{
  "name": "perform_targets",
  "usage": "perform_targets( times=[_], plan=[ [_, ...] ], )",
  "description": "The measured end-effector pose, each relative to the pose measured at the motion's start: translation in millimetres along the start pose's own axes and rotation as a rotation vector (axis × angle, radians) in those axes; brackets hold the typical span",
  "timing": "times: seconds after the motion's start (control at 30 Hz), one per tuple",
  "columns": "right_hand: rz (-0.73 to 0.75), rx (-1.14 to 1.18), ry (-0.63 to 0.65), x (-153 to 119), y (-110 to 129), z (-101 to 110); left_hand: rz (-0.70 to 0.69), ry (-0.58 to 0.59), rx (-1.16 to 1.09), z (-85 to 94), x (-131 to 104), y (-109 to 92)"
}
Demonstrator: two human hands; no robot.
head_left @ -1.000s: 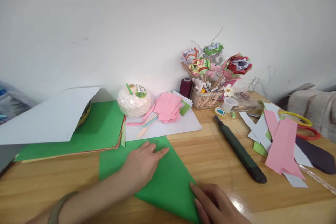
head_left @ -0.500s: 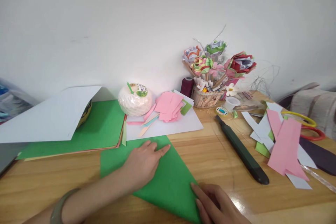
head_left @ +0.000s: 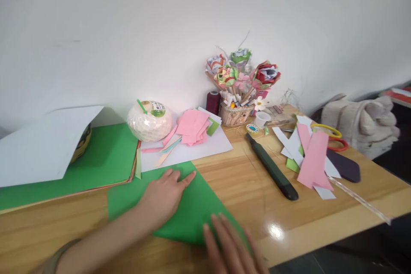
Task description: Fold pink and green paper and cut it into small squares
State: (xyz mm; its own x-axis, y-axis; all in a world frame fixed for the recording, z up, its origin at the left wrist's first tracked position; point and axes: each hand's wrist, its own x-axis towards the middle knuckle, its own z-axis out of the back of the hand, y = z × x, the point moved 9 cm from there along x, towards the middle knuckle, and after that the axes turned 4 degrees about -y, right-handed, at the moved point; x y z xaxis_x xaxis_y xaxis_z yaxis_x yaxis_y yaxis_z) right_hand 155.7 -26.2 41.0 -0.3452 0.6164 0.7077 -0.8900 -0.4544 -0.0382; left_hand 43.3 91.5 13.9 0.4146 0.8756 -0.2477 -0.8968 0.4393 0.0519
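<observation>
A green sheet of paper (head_left: pixel 195 205), folded with a slanting right edge, lies on the wooden table. My left hand (head_left: pixel 165 197) rests on its upper middle, the index finger stretched out and the other fingers loosely bent. On the sheet's lower right part lies my right hand (head_left: pixel 229 248), slightly blurred, with its fingers spread and nothing held in them. Behind the sheet, pink paper pieces (head_left: pixel 192 126) sit on a white sheet (head_left: pixel 221 141). A wrapped white coconut (head_left: pixel 149 124) stands beside them.
A dark green knife-like tool (head_left: pixel 272 169) lies on the table (head_left: pixel 234 169) at the right. Farther right are pink strips (head_left: pixel 313 160) and scissors with yellow and red handles (head_left: pixel 337 144). Paper flowers fill a small basket (head_left: pixel 236 115). More green sheets (head_left: pixel 112 154) lie left.
My right hand has moved left onto the green sheet, its fingers now spread flat. The camera view has turned right, showing more of the table's right edge.
</observation>
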Motion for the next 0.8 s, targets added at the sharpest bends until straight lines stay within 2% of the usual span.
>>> perform_targets(
  times=[0.1, 0.17, 0.47, 0.8],
  plan=[
    [-0.07, -0.008, -0.158, 3, 25, -2, -0.001, 0.002, 0.01, 0.1, 0, 0],
    [-0.097, 0.012, -0.171, 7, 29, -7, 0.0, 0.001, 0.014, 0.4, 0, 2],
    [0.007, -0.002, -0.06, 5, 29, -14, -0.031, -0.043, 0.011, 1.4, -2, 3],
    [0.02, 0.016, -0.04, 9, 28, -13, -0.039, -0.083, 0.014, -0.4, 0, 5]
  ],
)
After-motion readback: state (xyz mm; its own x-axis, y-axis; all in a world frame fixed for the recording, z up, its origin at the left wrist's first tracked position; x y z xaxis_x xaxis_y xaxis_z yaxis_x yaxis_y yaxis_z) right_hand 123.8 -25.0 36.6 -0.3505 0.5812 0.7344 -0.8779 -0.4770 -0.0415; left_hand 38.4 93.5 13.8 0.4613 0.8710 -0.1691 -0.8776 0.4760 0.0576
